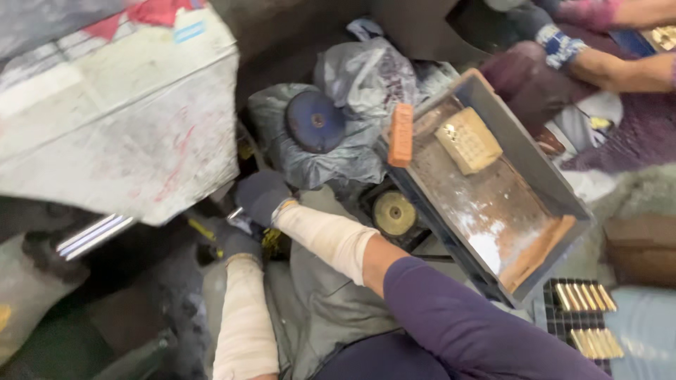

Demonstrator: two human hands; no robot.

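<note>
Both of the person's hands work low at the centre-left of the frame, in dark gloves with pale wrapped sleeves up the forearms. The right hand [262,197] reaches in from the lower right, its glove curled around a small metal part [236,213] that glints at its lower edge; the grasp looks closed, though the blur hides the fingers. The left hand [236,245] sits just below it, near a yellow-black strip [204,231], and whether it is clenched or released cannot be told.

Just above the hands, at upper centre, a blue grinding disc [315,121] lies on a grey plastic bag [331,151]. To the right, a brass-coloured disc [394,213] sits in a dark housing beneath a grey metal tray [546,179]. The tray holds an orange block [401,135] on its left rim, a tan perforated brick [468,141] and white powder.

At the lower right, a black rack [560,320] carries 2 rows of gold-coloured pieces [584,298]. Another person's arms [620,67] work at the upper right.

By my reading, the step in hand is fitting or adjusting the small part at the machine; the next move would call for a steady grip.
</note>
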